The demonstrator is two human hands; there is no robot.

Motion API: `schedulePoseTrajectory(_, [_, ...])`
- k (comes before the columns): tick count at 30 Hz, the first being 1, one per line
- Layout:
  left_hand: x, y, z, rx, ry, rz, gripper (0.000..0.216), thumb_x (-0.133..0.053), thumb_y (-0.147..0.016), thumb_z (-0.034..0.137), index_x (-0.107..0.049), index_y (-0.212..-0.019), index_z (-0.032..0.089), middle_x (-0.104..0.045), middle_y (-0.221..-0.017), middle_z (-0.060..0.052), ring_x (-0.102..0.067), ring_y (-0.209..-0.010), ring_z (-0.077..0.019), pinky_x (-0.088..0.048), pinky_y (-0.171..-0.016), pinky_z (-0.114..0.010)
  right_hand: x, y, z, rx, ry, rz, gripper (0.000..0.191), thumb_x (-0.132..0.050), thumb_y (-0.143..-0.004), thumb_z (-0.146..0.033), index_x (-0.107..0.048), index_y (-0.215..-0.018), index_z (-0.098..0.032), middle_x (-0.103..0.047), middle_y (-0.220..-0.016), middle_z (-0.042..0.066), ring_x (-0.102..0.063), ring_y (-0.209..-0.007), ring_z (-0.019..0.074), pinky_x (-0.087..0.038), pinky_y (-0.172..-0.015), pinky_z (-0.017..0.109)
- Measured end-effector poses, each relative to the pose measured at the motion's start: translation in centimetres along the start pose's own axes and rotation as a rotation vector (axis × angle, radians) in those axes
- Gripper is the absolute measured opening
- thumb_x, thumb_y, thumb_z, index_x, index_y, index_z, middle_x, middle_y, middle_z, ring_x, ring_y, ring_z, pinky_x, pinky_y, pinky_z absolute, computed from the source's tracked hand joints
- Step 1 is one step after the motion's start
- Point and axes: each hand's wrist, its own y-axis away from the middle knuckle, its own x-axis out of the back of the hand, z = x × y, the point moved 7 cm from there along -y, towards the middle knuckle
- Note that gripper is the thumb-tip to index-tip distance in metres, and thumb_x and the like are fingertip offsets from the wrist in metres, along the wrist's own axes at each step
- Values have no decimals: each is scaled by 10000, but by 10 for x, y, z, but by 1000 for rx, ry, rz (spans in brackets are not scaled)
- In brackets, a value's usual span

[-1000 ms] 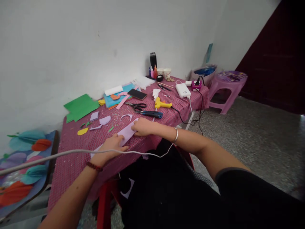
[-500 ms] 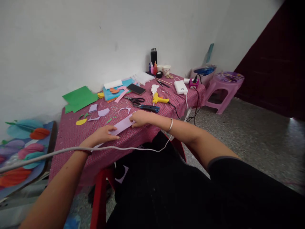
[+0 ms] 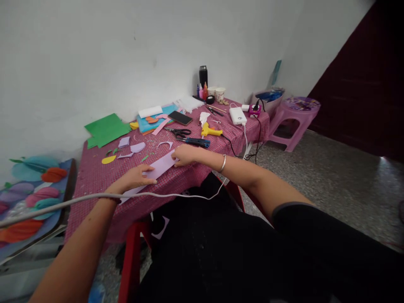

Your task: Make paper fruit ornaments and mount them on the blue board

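Observation:
A lilac paper strip (image 3: 160, 166) slants along the near edge of the table, part of it showing below my left wrist. My left hand (image 3: 134, 176) grips its middle, thumb toward me and fingers over the far side. The far right end is pinched in the bent fingers of my right hand (image 3: 185, 155). Just beyond my right hand lie a blue-handled cutter or tool (image 3: 197, 142), black-handled scissors (image 3: 179, 132) and a curved lilac offcut (image 3: 166, 144). Other lilac pieces (image 3: 138, 147) and a yellow piece (image 3: 109, 160) lie beyond my left hand.
A white cable (image 3: 170, 196) crosses over my left wrist. On the checked cloth (image 3: 90, 176) are a yellow glue gun (image 3: 211, 130), a phone (image 3: 180, 118), green sheets (image 3: 110, 129) and a power bank (image 3: 237, 115). A pink stool (image 3: 296, 122) stands right; paper shapes (image 3: 42, 197) lie left.
The camera view has shifted slightly. My left hand has moved a little along with the strip, and more of the strip shows below the left wrist. My right hand keeps its pinch.

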Motion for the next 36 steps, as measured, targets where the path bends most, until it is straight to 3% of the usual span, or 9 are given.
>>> schedulePoseTrajectory(5, [-1, 0, -1, -4, 7, 9, 727, -771, -469, 537, -680, -1101, 190, -634, -1284, -150, -622, -1153, -331, -530, -945, -423, 0, 1, -1, -2, 2, -3, 367, -602, -879, -397, -696, -1133, -150, -717, -1103, 139, -667, -969, 246, -434, -756, 295])
schedulePoseTrajectory(14, [5, 4, 4, -26, 17, 24, 674, -742, -510, 590, -700, -1054, 193, -663, -1243, -130, -610, -1170, -320, -521, -965, -404, -1, 0, 0, 5, 6, 4, 378, -615, -869, -401, -695, -1141, -151, -716, -1097, 141, -665, -970, 263, -425, -750, 305])
schedulePoseTrajectory(24, [0, -4, -10, -55, 47, 86, 594, -655, -567, 530, -707, -1036, 168, -685, -1186, -121, -620, -1128, -302, -457, -1016, -413, -7, 0, 1, 44, 10, 40, 489, -611, -846, -523, -689, -1160, -157, -717, -1075, 148, -664, -902, 248, -403, -720, 294])
schedulePoseTrajectory(30, [-6, 2, 1, -86, 46, 124, 521, -722, -510, 449, -735, -966, 198, -682, -1176, -109, -579, -1164, -331, -404, -1062, -435, -13, 0, -1, 11, 34, 51, 346, -565, -883, -355, -700, -1121, -144, -701, -1085, 164, -654, -929, 255, -407, -744, 303])
schedulePoseTrajectory(33, [8, 2, 0, -84, 90, 128, 568, -719, -550, 524, -723, -1017, 201, -705, -1135, -93, -635, -1066, -293, -489, -956, -399, -11, 3, -1, -5, 37, 74, 311, -468, -919, -221, -700, -1103, -126, -682, -1095, 182, -655, -927, 251, -414, -763, 318])
schedulePoseTrajectory(36, [50, -11, -16, -8, 197, 263, 507, -626, -671, 512, -702, -1046, 180, -733, -963, -67, -675, -855, -217, -539, -786, -329, -9, 5, -2, 74, -7, 50, 296, -543, -904, -289, -688, -1139, -181, -673, -1124, 137, -652, -927, 229, -427, -816, 325])
